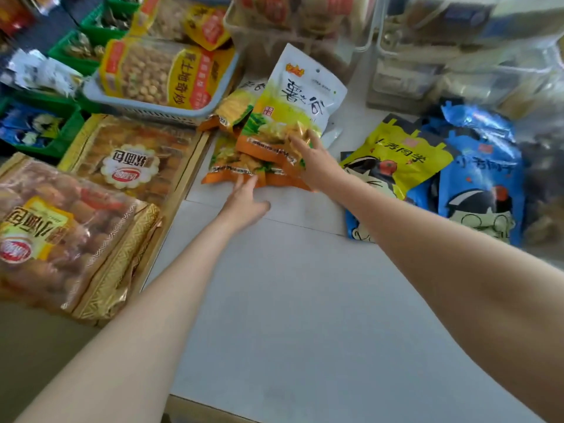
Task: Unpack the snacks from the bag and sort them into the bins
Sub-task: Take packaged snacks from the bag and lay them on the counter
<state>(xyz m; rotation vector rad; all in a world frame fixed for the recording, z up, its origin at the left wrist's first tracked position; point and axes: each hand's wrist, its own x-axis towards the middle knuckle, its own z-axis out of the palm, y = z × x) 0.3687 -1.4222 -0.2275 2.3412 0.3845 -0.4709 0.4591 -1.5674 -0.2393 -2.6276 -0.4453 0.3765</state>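
Two bare forearms over grey desk, left hand loose-fingered, right hand grasping yellow-green "薯谷" snack pouch.

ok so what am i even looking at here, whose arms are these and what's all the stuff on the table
There is no machine here. One camera sits on a person's head and looks forward and down, so the two bare arms are that person's own. The wide lens bends the edges.

The right hand grips the bottom of a white and yellow snack pouch that stands up from a small pile of orange-edged pouches. The left hand reaches, fingers straight, to the pile's near edge.

All this lies on a pale table. To the right are yellow and blue cartoon packets. To the left are large bread packs, a grey basket of yellow packs and green bins. The far clear containers are too blurred to read.
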